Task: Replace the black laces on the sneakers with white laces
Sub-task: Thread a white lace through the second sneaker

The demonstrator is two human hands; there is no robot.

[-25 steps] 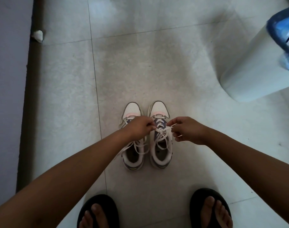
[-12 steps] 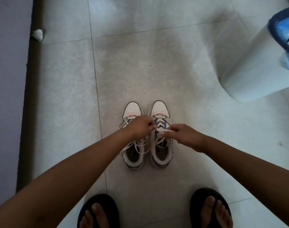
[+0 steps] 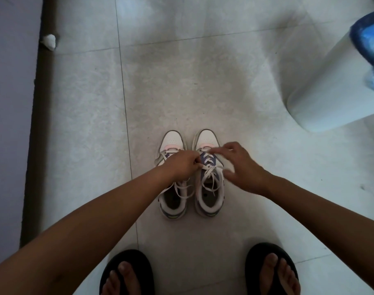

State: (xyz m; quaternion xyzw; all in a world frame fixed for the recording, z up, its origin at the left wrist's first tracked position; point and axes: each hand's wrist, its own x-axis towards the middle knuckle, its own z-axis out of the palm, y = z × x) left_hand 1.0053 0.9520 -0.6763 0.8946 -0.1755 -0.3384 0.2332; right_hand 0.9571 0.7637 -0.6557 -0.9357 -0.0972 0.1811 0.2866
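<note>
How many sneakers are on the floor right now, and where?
2. The left white sneaker with white laces stands on the grey tiled floor, partly under the left hand; the right white sneaker stands beside it, below the right hand. None seem hidden.

My left hand (image 3: 183, 165) covers the middle of the left sneaker (image 3: 173, 175), hiding its upper lacing. My right hand (image 3: 240, 165) is motion-blurred, so whether its fingertips (image 3: 213, 150) pinch the white lace (image 3: 209, 175) or only touch it cannot be told. The white bin (image 3: 322, 86) and its blue bag (image 3: 371, 39) are cut off at the right edge; my black sandals (image 3: 126, 271) at the bottom.
</note>
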